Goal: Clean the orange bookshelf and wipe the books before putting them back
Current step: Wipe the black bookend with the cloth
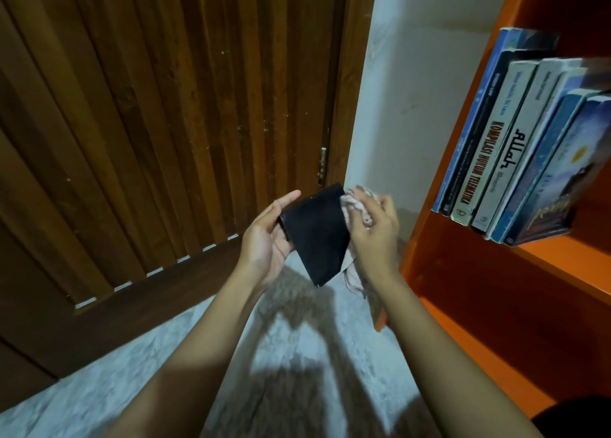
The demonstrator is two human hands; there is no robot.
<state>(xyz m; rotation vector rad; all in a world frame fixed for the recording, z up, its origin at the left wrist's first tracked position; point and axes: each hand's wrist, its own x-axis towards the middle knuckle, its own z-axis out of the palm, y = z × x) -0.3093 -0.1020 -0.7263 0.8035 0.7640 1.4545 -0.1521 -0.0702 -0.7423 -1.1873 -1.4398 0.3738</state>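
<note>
1. Left grip (267,239): holds the black book (315,236) by its left edge, with the thumb along the top.
2. Right grip (377,236): closed round a bunched pink cloth (358,204), which is pressed to the book's right edge; a tail of cloth hangs below the hand.
3. Black book: tilted, one corner down, in mid-air between both grips, above the floor (132,388) and apart from the shelf.
4. Orange shelf (463,272): at right; a row of books (515,159) stands spine-out on one board.
5. Wooden door (165,123): behind the hands; white wall (403,90) between door and shelf.
</note>
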